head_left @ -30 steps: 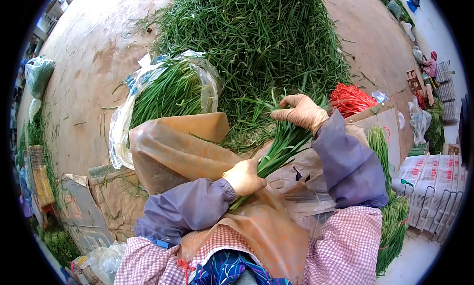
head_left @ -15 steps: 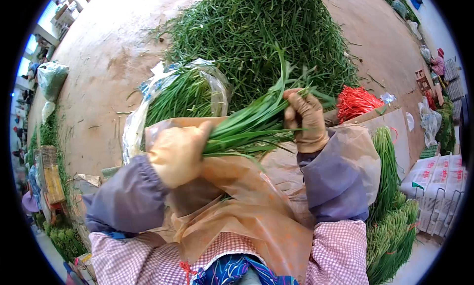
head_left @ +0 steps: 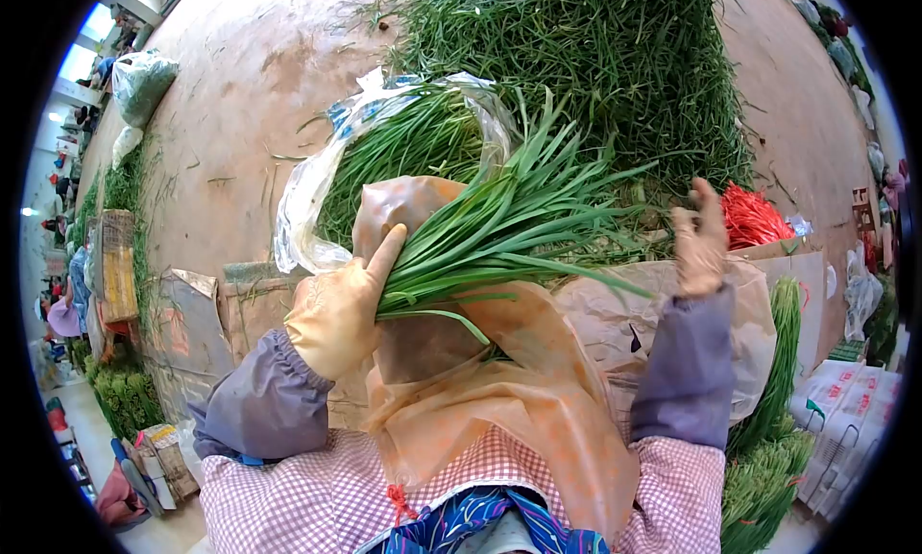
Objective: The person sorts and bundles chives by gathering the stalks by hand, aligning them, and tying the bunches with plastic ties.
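My left hand [head_left: 336, 314], in a pale yellow glove, grips the lower ends of a bunch of garlic chives [head_left: 499, 223]. Their long green leaves fan out up and to the right across my lap. My right hand [head_left: 702, 242], in a tan glove, is apart from the bunch, its fingers spread and nothing seen in them. Just to its right lies a pile of red ties [head_left: 754, 216]. A translucent orange-brown apron [head_left: 519, 400] covers my lap. Behind the bunch stands an open plastic bag [head_left: 298, 208] filled with more chives.
A large heap of loose chives [head_left: 567, 64] lies on the floor ahead. Tied bundles [head_left: 768, 477] are stacked at my right, beside white packages [head_left: 850, 415]. On the far left are a stuffed bag [head_left: 142, 85] and a yellow crate [head_left: 118, 280].
My right hand has let go of the chive leaves and moved right, towards the red ties. The leaves have spread out. My left hand keeps its hold, and the view has shifted.
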Motion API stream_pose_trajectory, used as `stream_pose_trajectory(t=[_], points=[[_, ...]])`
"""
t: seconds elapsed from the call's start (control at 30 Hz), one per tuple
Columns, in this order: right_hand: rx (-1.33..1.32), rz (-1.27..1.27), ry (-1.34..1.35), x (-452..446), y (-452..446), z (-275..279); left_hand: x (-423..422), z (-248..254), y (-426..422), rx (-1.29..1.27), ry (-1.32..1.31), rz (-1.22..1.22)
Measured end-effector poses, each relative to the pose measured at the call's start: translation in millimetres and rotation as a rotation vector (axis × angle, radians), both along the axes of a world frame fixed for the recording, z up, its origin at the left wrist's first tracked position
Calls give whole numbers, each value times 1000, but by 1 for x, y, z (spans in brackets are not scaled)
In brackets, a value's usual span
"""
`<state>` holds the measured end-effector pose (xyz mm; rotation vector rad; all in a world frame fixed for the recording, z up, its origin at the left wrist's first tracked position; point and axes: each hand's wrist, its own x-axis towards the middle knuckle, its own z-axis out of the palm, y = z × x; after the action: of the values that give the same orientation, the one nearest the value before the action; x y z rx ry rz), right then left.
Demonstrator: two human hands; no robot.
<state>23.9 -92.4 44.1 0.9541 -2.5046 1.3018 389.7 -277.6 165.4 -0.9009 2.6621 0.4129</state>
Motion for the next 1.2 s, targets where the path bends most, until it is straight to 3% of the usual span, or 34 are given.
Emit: stream_pose_trajectory(t=[0.03, 0.1, 0.17, 0.23, 0.3, 0.37, 0.5, 0.53, 0.57, 0.63, 0.77, 0.87, 0.97, 1.0, 1.13, 1.2], points=[[-163, 21, -144, 10, 7, 26, -1, -2, 2, -18, -2, 1], [-176, 368, -651, 35, 30, 74, -2, -5, 5, -57, -1, -4], [-272, 908, -973, 84, 29, 77, -5, -9, 9, -101, 18, -24], [259, 929, -523, 134, -6, 98, -7, -13, 13, -145, 39, -39], [317, 962, -572, 164, -25, 87, -6, -16, 17, -202, 44, -60], [224, 1089, -986, 181, -32, 63, 0, -21, 22, -264, 32, -82], [65, 1060, -1014, 182, -26, 61, 3, -32, 28, -392, -11, -162], [-14, 922, -1223, 179, -20, 62, 4, -33, 27, -424, 3, -184], [-137, 845, -1240, 169, -18, 64, 5, -34, 27, -426, 4, -191], [-289, 580, -1136, 142, -11, 78, 6, -34, 26, -428, 2, -203], [-301, 373, -802, 96, -11, 78, 5, -36, 25, -491, 31, -241], [144, 626, -796, 98, -23, 95, 4, -37, 25, -510, 53, -260], [320, 758, -478, 105, -52, 72, 3, -36, 25, -515, 59, -269], [216, 775, -586, 110, -59, 59, 2, -35, 27, -490, 45, -251], [91, 746, -258, 118, -65, 47, 4, -38, 25, -546, 50, -267], [35, 692, -274, 118, -61, 46, 4, -40, 24, -574, 71, -301]])
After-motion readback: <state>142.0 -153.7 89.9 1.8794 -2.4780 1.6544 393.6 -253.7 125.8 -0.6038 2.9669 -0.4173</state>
